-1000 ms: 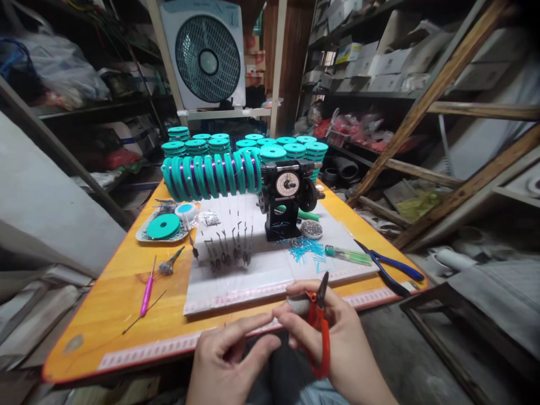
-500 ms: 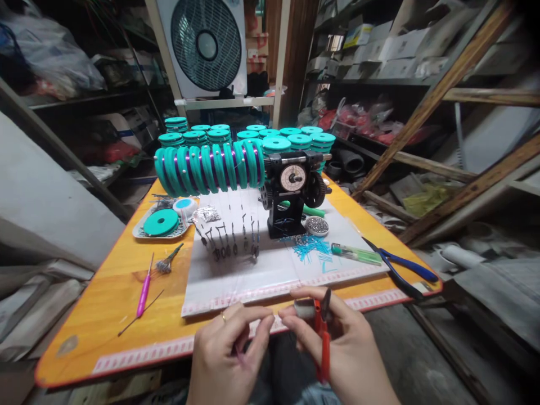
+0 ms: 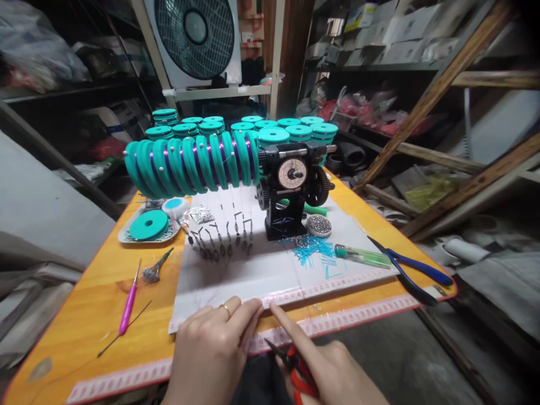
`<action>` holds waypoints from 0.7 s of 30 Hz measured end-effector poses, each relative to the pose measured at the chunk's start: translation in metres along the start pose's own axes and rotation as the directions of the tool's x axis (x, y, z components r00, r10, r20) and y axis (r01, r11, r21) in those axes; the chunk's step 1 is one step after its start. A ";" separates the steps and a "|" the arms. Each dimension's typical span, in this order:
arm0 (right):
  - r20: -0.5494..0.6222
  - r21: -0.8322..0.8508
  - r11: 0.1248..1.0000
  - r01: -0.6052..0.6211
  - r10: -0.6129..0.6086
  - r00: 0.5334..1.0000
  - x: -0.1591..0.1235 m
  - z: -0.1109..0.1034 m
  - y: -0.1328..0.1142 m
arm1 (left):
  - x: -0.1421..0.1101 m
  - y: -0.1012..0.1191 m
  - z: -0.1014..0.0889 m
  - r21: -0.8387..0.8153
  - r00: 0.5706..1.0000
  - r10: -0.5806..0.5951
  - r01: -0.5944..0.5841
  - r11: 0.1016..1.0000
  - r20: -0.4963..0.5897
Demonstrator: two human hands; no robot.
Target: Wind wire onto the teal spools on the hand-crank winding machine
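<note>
My left hand [image 3: 213,351] rests at the near edge of the orange table [image 3: 97,315], fingers together and curled, tips touching the front edge of the white mat [image 3: 261,273]; a ring shows on one finger. My right hand [image 3: 327,371] holds small red-handled snips [image 3: 295,365] in its palm, while its forefinger stretches out to the mat's edge beside the left fingertips. Whatever is pinched between the fingertips is too fine to make out. Beyond them stands a black winding machine [image 3: 289,188] with a dial, carrying a row of teal spools [image 3: 189,163]. Rigged lines with hooks [image 3: 219,242] hang onto the mat.
Stacks of teal spools [image 3: 253,126] stand behind the machine. A tray [image 3: 126,236] with a spool, a pink-handled tool [image 3: 129,295] and a wire lie left. Blue tube pieces [image 3: 312,250], a tin of beads [image 3: 318,225], a green lighter [image 3: 363,256] and blue-handled pliers [image 3: 415,273] lie right. Cluttered shelves and a fan surround.
Both hands dropped lower and toward me, to the mat's front edge. The snips turned from upright in the right hand to lying in its palm; its forefinger is extended. The view shifted forward.
</note>
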State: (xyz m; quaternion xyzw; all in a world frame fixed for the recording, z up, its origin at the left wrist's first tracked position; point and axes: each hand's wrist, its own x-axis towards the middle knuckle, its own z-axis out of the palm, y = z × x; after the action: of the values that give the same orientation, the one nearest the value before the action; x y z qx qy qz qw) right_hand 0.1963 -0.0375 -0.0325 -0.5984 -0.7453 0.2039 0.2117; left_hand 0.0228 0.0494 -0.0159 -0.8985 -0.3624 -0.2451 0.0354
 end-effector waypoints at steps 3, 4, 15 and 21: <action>0.066 -0.067 0.997 0.045 -0.041 0.997 0.006 0.001 0.002 | 0.000 -0.003 0.001 0.009 1.000 0.018 -0.018 1.000 0.005; 0.069 -0.095 0.994 0.057 -0.051 0.996 0.008 0.001 0.003 | 0.000 -0.004 0.001 0.009 1.000 0.024 -0.024 1.000 0.007; -0.085 -0.661 0.726 0.190 -0.323 0.942 0.008 0.018 0.003 | -0.008 -0.019 -0.001 -0.140 0.999 0.046 -0.047 0.989 -0.013; -0.036 -0.766 0.608 0.210 -0.366 0.930 0.014 0.002 -0.005 | -0.012 -0.032 -0.003 -0.136 0.995 0.095 -0.091 0.987 0.021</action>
State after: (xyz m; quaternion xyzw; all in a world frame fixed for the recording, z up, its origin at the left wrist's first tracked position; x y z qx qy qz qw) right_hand 0.1879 -0.0247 -0.0303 -0.5198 -0.8251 -0.2165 0.0458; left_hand -0.0077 0.0647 -0.0223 -0.9181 -0.3032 -0.2545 -0.0189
